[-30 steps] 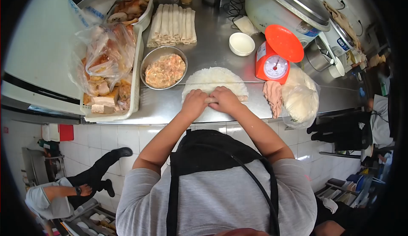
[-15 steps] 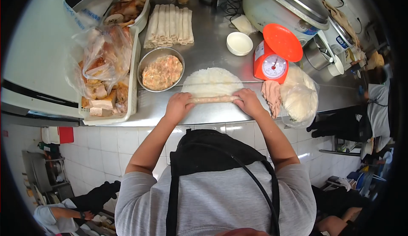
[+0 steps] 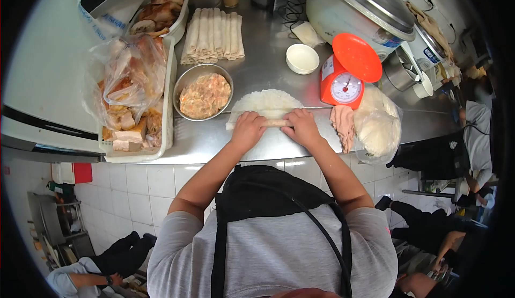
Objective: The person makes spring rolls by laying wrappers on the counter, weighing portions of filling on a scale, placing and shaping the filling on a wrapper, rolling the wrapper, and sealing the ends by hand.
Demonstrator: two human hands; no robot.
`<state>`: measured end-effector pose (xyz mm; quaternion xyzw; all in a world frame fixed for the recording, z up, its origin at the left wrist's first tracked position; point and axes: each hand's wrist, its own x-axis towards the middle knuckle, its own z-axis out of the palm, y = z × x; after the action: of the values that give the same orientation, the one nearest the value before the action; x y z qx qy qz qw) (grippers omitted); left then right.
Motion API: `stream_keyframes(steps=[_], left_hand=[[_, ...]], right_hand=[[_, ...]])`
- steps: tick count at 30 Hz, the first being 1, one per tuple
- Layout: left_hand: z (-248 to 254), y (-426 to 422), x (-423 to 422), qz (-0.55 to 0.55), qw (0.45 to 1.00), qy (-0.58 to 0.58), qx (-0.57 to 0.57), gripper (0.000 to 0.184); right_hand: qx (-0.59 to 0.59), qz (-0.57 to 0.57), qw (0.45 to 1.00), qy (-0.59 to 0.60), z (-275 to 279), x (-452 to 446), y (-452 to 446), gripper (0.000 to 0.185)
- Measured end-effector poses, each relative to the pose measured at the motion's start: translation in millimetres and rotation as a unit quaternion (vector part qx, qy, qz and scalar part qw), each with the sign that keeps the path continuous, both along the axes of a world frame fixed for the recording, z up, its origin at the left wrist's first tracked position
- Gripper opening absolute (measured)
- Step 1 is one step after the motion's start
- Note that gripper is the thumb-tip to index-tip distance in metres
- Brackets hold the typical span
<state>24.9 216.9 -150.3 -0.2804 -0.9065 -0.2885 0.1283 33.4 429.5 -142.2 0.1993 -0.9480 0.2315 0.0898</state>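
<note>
On the metal counter a thin white wrapper sheet (image 3: 266, 100) lies flat, its near edge rolled into a slim filled roll (image 3: 277, 123). My left hand (image 3: 248, 130) is closed over the roll's left part, fingers curled on top. My right hand (image 3: 303, 129) grips the right part in the same way, and only a short middle stretch shows between them. Left of the sheet stands a metal bowl (image 3: 177, 95) of pinkish minced filling (image 3: 205, 95). Several finished rolls (image 3: 215, 34) are stacked behind the bowl.
A red dial scale (image 3: 341, 78), a white bowl (image 3: 302, 59), a pink cloth (image 3: 343, 128) and bagged white wrappers (image 3: 378, 126) stand right. At left is a white basket (image 3: 170, 104) of bagged meat. A big lidded pot (image 3: 354, 19) is behind. Other people work at both sides.
Both hands have moved inward along the roll, closer together, with their fingers now over its top. The roll has moved slightly away from me, and less of the flat sheet shows.
</note>
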Motion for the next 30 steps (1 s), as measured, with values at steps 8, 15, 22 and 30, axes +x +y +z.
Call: stream_keyframes(steps=[8,15,22,30], left_hand=[[-7.9,-2.1,-6.7,-0.015,1.000,-0.025,0.000,0.022],[-6.2,-2.2,-7.6,-0.021,0.999,-0.029,0.006,0.016],[-3.8,-2.3,-7.6,-0.020,0.998,-0.051,-0.006,0.021],[3.6,-21.5,-0.5,0.025,0.998,-0.046,-0.031,0.029]], right_hand=[[0.016,0.013,0.996,-0.082,9.2,-8.5,-0.4,0.027],[-0.001,0.039,0.996,-0.083,2.3,-16.5,-20.6,0.031],[0.011,0.074,0.993,-0.093,6.6,-22.6,-36.8,0.027],[0.041,0.035,0.996,-0.074,7.7,-11.3,8.0,0.024]])
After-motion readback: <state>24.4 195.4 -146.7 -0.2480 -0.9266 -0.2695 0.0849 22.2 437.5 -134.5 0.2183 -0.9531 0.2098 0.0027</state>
